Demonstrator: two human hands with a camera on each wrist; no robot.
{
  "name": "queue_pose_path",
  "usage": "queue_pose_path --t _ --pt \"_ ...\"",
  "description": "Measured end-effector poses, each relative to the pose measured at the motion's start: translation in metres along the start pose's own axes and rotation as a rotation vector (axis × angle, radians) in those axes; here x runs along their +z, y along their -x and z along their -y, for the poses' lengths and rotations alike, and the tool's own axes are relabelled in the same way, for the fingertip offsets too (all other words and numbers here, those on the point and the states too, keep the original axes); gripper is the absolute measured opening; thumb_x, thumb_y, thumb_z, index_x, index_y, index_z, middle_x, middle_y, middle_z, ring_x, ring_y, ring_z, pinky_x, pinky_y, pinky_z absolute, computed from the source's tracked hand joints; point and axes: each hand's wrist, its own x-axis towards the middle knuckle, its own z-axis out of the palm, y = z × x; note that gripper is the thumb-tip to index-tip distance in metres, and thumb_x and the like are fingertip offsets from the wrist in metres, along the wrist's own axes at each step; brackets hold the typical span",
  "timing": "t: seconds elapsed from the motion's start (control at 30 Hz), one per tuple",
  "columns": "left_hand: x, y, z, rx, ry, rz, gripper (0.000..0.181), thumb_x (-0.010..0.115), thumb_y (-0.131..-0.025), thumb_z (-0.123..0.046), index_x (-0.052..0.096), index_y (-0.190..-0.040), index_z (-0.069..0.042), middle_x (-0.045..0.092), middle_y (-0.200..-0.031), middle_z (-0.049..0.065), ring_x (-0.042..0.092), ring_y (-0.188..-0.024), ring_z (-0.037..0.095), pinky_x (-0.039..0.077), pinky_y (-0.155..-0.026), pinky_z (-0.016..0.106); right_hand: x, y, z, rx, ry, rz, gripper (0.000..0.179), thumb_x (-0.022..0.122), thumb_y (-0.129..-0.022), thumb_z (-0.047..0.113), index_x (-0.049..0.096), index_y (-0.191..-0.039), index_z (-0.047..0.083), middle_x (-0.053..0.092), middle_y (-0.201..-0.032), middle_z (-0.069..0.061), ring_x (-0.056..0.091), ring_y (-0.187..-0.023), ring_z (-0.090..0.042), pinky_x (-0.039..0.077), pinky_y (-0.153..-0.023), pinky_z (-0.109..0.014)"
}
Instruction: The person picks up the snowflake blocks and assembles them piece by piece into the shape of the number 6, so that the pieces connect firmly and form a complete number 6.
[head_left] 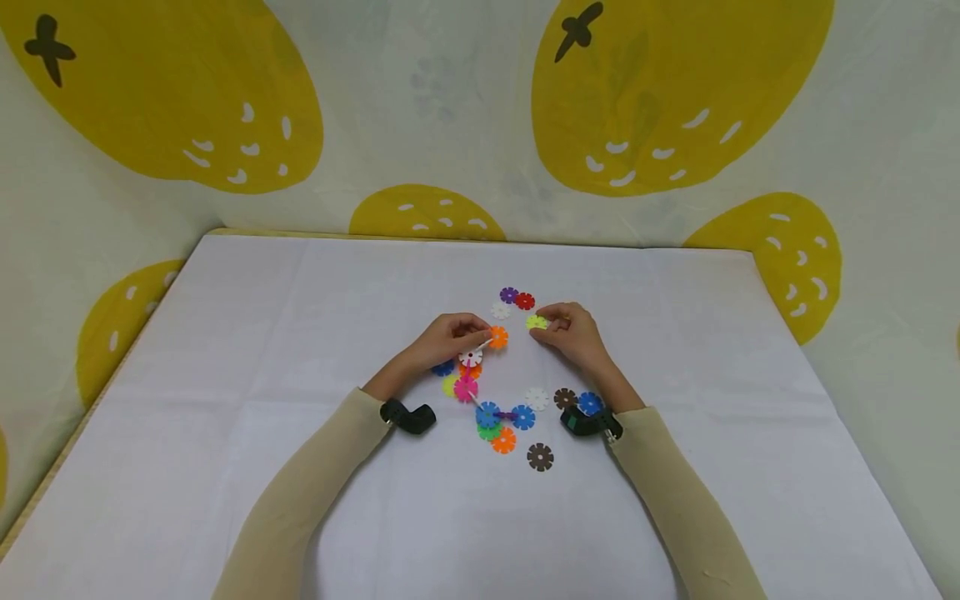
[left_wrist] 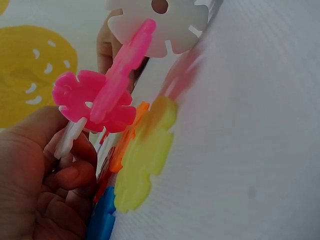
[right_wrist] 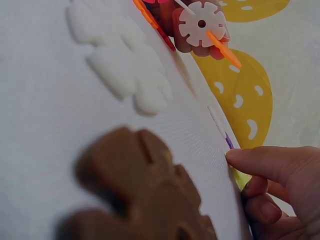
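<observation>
My left hand (head_left: 453, 337) pinches a chain of notched plastic snowflake discs. An orange disc (head_left: 498, 337) forms its far end, beyond the fingertips. Behind it come a white disc (head_left: 471, 357), a pink disc (head_left: 466, 389), a blue disc (head_left: 487, 415) and a second blue disc (head_left: 523, 417) across a purple one (head_left: 507, 416). In the left wrist view, two interlocked pink discs (left_wrist: 117, 75) stand crosswise beside the thumb. To the right, my right hand (head_left: 572, 335) pinches a yellow-green disc (head_left: 536, 322) between thumb and fingers, apart from the chain.
Loose discs lie on the white tablecloth (head_left: 675, 317): purple (head_left: 509, 295), red (head_left: 525, 301) and white (head_left: 500, 311) beyond the hands. Nearer are brown (head_left: 540, 457), orange (head_left: 503, 441) and white (head_left: 536, 399) ones. Another blue disc (head_left: 590, 404) lies by the right wrist camera (head_left: 588, 422).
</observation>
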Motion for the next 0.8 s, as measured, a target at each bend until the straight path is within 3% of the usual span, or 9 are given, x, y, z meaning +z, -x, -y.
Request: queue_pose_path --t 0.17,0.33,0.5,0.8 --pt "-0.0004 0.0005 0.0006 0.002 0.014 0.000 0.025 0.059 -0.099 -0.019 0.065 -0.115 -0.001 0.065 -0.090 0.005 0.049 -0.067 0.014 0.041 -0.055 0.020 0.0009 0.0001 0.0001 -0.004 -0.038 0.006 0.034 0.072 -0.089 0.015 0.062 -0.119 0.001 0.059 -0.105 -0.017 0.050 -0.074 -0.020 0.043 -0.064 -0.017" --pt "-0.0007 -0.0002 0.0004 0.012 0.014 -0.002 0.027 0.059 -0.099 -0.019 0.065 -0.117 0.000 0.066 -0.092 0.006 0.051 -0.070 0.014 0.042 -0.058 0.020 0.0015 0.0003 0.0008 -0.028 -0.068 0.010 0.028 0.067 -0.092 0.016 0.063 -0.117 0.002 0.061 -0.110 -0.015 0.054 -0.079 -0.020 0.046 -0.067 -0.014" --pt "-0.0006 -0.0005 0.0002 0.020 0.014 -0.016 0.027 0.059 -0.099 -0.018 0.064 -0.118 0.000 0.067 -0.097 0.009 0.054 -0.074 0.014 0.044 -0.061 0.019 0.0019 0.0001 0.0016 -0.026 -0.127 0.078 0.027 0.068 -0.093 0.018 0.064 -0.115 0.003 0.062 -0.107 -0.015 0.061 -0.078 -0.019 0.051 -0.070 -0.017" --pt "0.0001 -0.0005 -0.0003 0.011 0.031 -0.037 0.031 0.060 -0.098 -0.021 0.062 -0.123 -0.003 0.067 -0.107 0.013 0.058 -0.077 0.015 0.046 -0.060 0.020 0.0022 0.0013 0.0040 -0.051 -0.180 0.167 0.023 0.071 -0.091 0.018 0.064 -0.106 0.002 0.066 -0.099 -0.013 0.060 -0.070 -0.019 0.050 -0.062 -0.021"
